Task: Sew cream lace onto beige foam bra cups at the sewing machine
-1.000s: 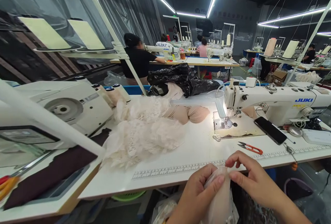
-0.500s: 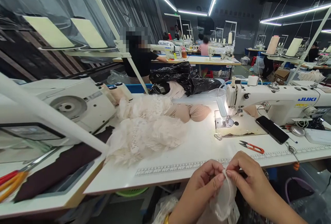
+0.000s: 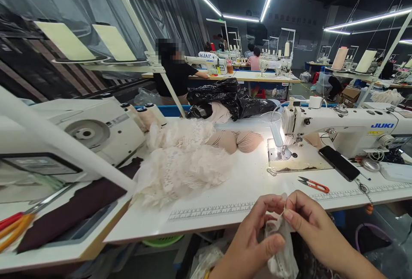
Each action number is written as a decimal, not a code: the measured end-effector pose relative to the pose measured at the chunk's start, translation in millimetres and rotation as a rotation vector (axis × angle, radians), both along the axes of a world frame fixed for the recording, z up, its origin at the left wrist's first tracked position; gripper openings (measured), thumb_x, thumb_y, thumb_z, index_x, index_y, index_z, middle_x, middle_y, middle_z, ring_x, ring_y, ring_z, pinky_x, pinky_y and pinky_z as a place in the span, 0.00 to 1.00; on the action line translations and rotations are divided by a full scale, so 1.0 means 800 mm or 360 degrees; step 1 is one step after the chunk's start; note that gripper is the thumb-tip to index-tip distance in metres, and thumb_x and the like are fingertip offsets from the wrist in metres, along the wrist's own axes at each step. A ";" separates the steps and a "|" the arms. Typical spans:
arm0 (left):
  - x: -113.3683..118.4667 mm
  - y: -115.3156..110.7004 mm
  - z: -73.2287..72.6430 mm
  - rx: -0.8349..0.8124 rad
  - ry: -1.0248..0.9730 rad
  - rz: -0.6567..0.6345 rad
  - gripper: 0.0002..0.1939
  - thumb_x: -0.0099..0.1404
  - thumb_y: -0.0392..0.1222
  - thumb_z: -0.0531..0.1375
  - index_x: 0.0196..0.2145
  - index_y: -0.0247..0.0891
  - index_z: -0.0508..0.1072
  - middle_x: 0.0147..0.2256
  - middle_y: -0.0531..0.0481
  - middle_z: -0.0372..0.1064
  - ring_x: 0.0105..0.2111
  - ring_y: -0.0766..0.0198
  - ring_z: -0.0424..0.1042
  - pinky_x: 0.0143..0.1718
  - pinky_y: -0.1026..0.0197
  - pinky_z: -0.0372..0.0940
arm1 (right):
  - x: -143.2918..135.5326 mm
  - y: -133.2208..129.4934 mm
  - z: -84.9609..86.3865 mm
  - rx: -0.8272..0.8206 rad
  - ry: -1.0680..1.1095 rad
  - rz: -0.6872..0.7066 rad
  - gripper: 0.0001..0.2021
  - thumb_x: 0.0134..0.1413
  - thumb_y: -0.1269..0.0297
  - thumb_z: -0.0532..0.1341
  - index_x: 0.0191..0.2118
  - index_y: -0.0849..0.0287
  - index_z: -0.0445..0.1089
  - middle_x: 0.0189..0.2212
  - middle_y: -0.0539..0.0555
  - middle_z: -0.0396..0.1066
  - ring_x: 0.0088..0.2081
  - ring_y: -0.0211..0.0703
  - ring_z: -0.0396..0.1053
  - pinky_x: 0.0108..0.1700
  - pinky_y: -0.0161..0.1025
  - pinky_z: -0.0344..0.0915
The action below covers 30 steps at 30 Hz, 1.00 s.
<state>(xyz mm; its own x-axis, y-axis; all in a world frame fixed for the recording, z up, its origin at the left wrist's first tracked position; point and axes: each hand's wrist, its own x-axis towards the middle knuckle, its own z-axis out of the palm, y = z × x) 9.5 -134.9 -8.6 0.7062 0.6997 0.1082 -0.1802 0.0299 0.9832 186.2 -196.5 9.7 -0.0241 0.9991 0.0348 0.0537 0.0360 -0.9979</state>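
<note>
A piece of sheer off-white fabric [image 3: 283,251] hangs below the table's front edge, between my two hands. My right hand [image 3: 310,223] pinches its upper edge between thumb and forefinger. The fingers of my left hand [image 3: 254,231] curl against the same edge, and the left thumb stands apart, lower on the cloth. Part of the fabric is hidden behind the left thumb and palm. Beyond my hands, orange thread snips [image 3: 314,184] lie on the white table [image 3: 247,184], near a printed ruler strip [image 3: 212,211].
A sewing machine [image 3: 347,120] stands at the right, with a black phone [image 3: 339,162] before it. Ruffled off-white fabric [image 3: 189,167] is heaped at centre left beside beige pleated cups [image 3: 249,141]. Black plastic bags [image 3: 225,98] lie behind. A co-worker [image 3: 172,75] sits farther back.
My left thumb has moved away from the pinched edge and down. The fabric has turned and bunched between my hands. My right hand keeps its pinch.
</note>
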 end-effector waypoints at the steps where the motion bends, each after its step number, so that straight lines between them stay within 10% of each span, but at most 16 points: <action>1: 0.001 0.000 -0.001 0.0031 0.0063 0.0013 0.28 0.62 0.63 0.67 0.51 0.42 0.72 0.48 0.44 0.70 0.47 0.53 0.67 0.50 0.55 0.62 | 0.000 0.002 0.001 0.0008 -0.0015 -0.0023 0.18 0.67 0.47 0.59 0.34 0.56 0.62 0.30 0.46 0.59 0.34 0.39 0.56 0.37 0.36 0.56; 7: -0.014 0.040 0.023 0.0056 0.0443 0.0095 0.21 0.67 0.59 0.61 0.32 0.36 0.70 0.27 0.53 0.65 0.29 0.64 0.62 0.30 0.64 0.57 | 0.010 0.016 -0.008 0.0013 -0.0087 -0.0081 0.17 0.66 0.47 0.60 0.35 0.56 0.62 0.30 0.46 0.58 0.32 0.39 0.56 0.34 0.35 0.56; 13: 0.022 0.137 0.081 0.1218 0.1023 -0.0063 0.08 0.70 0.39 0.56 0.33 0.38 0.73 0.32 0.52 0.73 0.33 0.60 0.70 0.34 0.61 0.60 | 0.017 0.082 -0.036 0.0332 -0.0582 -0.0288 0.06 0.68 0.60 0.57 0.39 0.54 0.61 0.31 0.47 0.64 0.33 0.40 0.63 0.36 0.36 0.61; 18: 0.080 0.172 0.035 0.1790 0.1245 0.0308 0.09 0.66 0.25 0.55 0.35 0.35 0.71 0.38 0.44 0.71 0.40 0.53 0.68 0.40 0.53 0.60 | 0.047 0.147 -0.065 0.0524 -0.1578 -0.0485 0.10 0.65 0.74 0.53 0.32 0.56 0.65 0.31 0.52 0.69 0.35 0.45 0.66 0.37 0.40 0.60; 23: 0.083 0.183 -0.027 0.2060 0.1276 0.0175 0.12 0.66 0.26 0.55 0.27 0.37 0.67 0.33 0.49 0.67 0.33 0.58 0.63 0.35 0.57 0.58 | 0.085 0.164 -0.071 0.0560 -0.1832 -0.0262 0.10 0.62 0.75 0.57 0.30 0.56 0.67 0.31 0.52 0.67 0.35 0.47 0.64 0.37 0.40 0.58; 30: 0.090 0.221 -0.001 0.2206 0.1121 -0.0033 0.09 0.68 0.29 0.55 0.31 0.37 0.67 0.35 0.47 0.71 0.34 0.58 0.66 0.34 0.58 0.58 | 0.110 0.178 -0.065 0.0650 -0.1934 -0.0042 0.08 0.65 0.73 0.55 0.36 0.57 0.70 0.33 0.53 0.67 0.36 0.47 0.65 0.37 0.41 0.61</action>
